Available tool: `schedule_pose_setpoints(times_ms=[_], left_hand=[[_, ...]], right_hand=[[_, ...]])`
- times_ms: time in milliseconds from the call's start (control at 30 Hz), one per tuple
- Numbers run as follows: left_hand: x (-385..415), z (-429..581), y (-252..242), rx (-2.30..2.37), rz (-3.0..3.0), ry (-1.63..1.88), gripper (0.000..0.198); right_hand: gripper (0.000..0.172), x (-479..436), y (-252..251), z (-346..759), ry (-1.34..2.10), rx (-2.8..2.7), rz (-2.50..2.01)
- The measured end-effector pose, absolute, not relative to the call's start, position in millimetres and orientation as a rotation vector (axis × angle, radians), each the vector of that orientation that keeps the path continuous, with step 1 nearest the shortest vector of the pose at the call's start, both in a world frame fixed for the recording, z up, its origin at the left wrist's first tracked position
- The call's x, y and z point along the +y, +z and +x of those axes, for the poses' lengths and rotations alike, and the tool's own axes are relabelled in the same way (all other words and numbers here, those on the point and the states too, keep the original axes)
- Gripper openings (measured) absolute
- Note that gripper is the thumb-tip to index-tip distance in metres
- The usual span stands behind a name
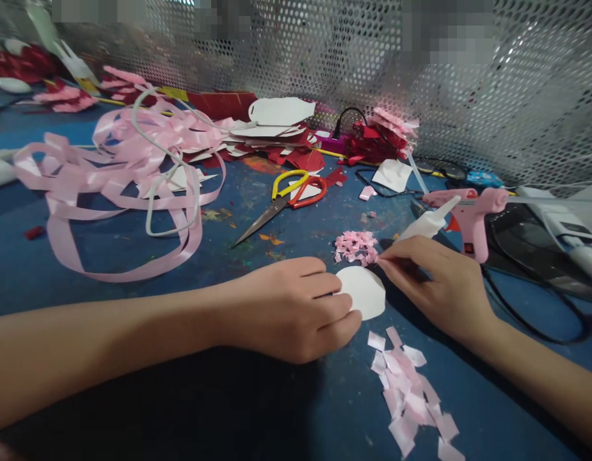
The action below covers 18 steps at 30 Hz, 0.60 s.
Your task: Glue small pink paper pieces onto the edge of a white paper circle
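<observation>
My left hand [300,314] has its fingers curled over the left edge of a round white paper piece [365,294] on the blue table, gripping that edge. Just beyond the paper sits a round cluster of tiny pink ribbon bits [356,247]. At the cluster's right edge, my right hand [437,282] pinches thumb and forefinger together; what lies between the fingertips is too small to make out. A white pointed-nozzle bottle [423,224] shows behind the right hand, partly hidden by it. Nearer me lie many cut pink ribbon squares [411,390].
Scissors [281,203] with yellow and red handles lie ahead. A tangle of pink ribbon [127,173] and a white cable spread leftward. White and red paper pieces [276,128] are stacked at the back. A pink glue gun [473,214] stands right, before a perforated metal screen [300,57].
</observation>
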State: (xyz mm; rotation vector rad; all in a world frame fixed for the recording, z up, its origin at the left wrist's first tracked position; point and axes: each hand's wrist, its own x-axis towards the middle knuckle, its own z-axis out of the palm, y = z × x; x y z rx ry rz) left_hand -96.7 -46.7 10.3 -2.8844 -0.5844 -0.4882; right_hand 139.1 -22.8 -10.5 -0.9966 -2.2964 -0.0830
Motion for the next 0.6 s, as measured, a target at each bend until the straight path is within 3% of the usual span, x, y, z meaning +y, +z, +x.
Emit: schedule_pose_setpoints(times_ms=[300, 467, 600], left_hand=[[-36.4, -104.2, 13.3, -0.368, -2.975, -0.398, 0.027], [-28.3, -104.5, 9.8, -0.612, -3.063, -0.553, 0.026], [-24.3, -107.7, 8.5, -0.496, -3.12, -0.64, 0.024]], right_hand=[[0.003, -24.8, -12.7, 142.6, 0.348, -2.1, -1.111], [0.004, -24.2, -12.4, 144.3, 0.32, -2.069, -1.149], [0.006, -22.1, -9.9, 143.4, 0.202, -2.177, -1.08]])
